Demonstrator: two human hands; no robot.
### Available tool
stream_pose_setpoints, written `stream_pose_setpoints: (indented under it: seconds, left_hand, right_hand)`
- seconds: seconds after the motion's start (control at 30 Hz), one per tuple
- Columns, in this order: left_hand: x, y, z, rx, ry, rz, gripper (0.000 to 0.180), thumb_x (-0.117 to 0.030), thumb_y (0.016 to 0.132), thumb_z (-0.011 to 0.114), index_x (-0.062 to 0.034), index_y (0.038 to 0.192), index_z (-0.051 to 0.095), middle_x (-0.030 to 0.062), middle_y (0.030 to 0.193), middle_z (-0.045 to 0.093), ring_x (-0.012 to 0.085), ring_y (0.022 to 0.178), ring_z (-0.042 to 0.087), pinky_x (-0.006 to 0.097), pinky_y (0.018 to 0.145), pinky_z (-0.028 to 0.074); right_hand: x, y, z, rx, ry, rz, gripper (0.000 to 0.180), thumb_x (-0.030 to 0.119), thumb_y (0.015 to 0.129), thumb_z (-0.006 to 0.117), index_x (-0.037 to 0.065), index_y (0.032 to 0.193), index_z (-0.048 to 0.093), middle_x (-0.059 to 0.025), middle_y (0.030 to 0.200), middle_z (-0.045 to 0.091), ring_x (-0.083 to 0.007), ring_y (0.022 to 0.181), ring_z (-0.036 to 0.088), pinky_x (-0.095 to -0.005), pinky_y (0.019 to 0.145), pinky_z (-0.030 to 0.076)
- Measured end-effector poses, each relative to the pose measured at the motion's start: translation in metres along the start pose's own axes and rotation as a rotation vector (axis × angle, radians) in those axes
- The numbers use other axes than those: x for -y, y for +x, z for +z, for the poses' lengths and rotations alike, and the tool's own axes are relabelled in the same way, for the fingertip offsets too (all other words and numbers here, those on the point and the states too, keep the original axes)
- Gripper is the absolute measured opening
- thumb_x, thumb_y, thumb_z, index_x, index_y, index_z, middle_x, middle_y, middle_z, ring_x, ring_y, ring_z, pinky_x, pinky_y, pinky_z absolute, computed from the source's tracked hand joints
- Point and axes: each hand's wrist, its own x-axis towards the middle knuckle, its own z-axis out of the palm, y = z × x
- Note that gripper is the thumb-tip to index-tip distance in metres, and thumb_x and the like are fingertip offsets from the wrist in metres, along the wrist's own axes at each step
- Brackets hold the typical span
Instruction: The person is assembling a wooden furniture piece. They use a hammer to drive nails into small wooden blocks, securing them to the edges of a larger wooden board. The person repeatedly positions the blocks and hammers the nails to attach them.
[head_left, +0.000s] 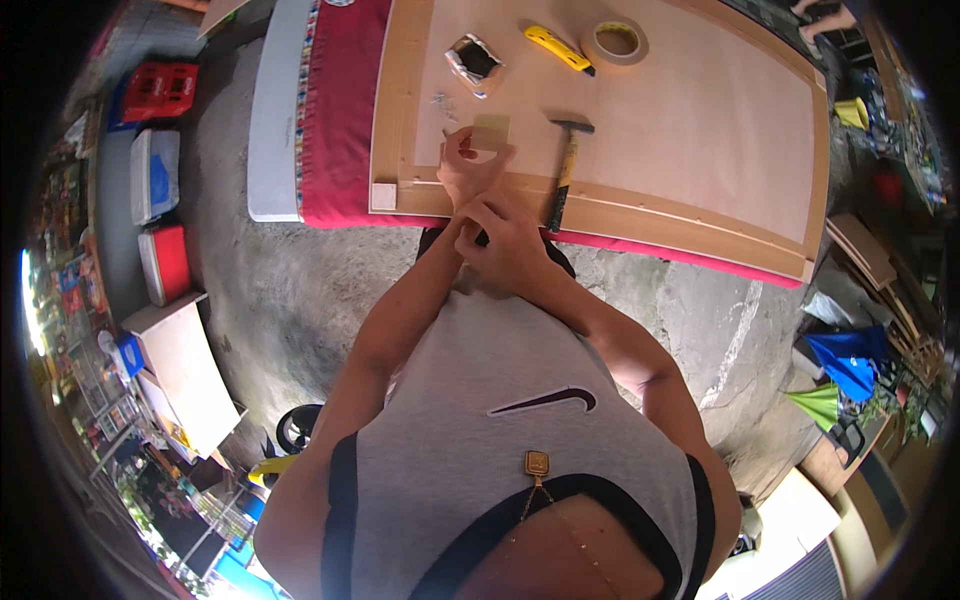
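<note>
My left hand (468,177) is over the near left part of a large framed wooden panel (700,130). Its thumb and fingers are spread apart, with dark red spots showing at the fingers. Just beyond them is a small olive-tan square piece (491,131). My right hand (508,243) crosses over at the panel's near edge, its bent fingers closed round my left wrist. A hammer (567,170) with a black and yellow handle lies to the right, its head pointing away. Several small silvery pieces, perhaps nails, (443,103) lie scattered beyond my left hand.
Farther back on the panel are an opened packet (474,66) with dark contents, a yellow utility knife (558,48) and a roll of tan tape (614,43). A red cloth (340,120) lies under the panel. Crates and coolers (156,177) stand left; cardboard (862,250) leans right.
</note>
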Motion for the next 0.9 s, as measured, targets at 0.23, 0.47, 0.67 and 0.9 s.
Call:
stream_pose_setpoints:
  seconds: [0.23, 0.47, 0.67, 0.9]
  left_hand:
    - [0.044, 0.018, -0.018, -0.249, 0.276, -0.051, 0.061, -0.032, 0.054, 0.085, -0.0042, 0.103, 0.064, 0.0086, 0.093, 0.064, 0.0211, 0.082, 0.059, 0.036, 0.073, 0.049]
    - [0.101, 0.017, -0.045, -0.225, -0.119, -0.322, 0.044, -0.027, 0.066, 0.075, 0.0003, 0.099, 0.065, 0.0112, 0.088, 0.065, 0.0223, 0.077, 0.060, 0.035, 0.072, 0.049]
    - [0.145, 0.006, -0.064, -0.142, -0.735, -0.650, 0.032, -0.015, 0.085, 0.053, 0.0063, 0.108, 0.061, 0.0126, 0.074, 0.067, 0.0187, 0.059, 0.064, 0.031, 0.059, 0.053]
    - [0.150, -0.007, -0.092, -0.067, 0.204, -0.415, 0.060, -0.021, 0.073, 0.074, -0.0007, 0.126, 0.054, 0.0209, 0.104, 0.065, 0.0299, 0.096, 0.065, 0.041, 0.082, 0.052]
  right_hand:
    - [-0.015, -0.004, 0.029, 0.247, 0.164, 0.073, 0.023, 0.010, 0.068, 0.070, 0.004, 0.090, 0.064, -0.0131, 0.090, 0.060, -0.0321, 0.080, 0.062, -0.0392, 0.073, 0.052]
    - [-0.015, 0.001, 0.050, 0.404, 0.078, 0.134, 0.035, 0.028, 0.075, 0.071, 0.000, 0.094, 0.065, -0.0163, 0.098, 0.061, -0.0322, 0.087, 0.061, -0.0412, 0.081, 0.050]
    - [-0.022, 0.001, 0.076, 0.746, 0.166, 0.080, 0.044, 0.036, 0.076, 0.071, -0.001, 0.099, 0.063, -0.0160, 0.101, 0.058, -0.0308, 0.095, 0.059, -0.0390, 0.085, 0.048]
    - [-0.019, -0.001, 0.082, 0.818, 0.059, 0.011, 0.050, 0.038, 0.075, 0.071, 0.000, 0.106, 0.059, -0.0158, 0.104, 0.056, -0.0311, 0.098, 0.057, -0.0388, 0.085, 0.047]
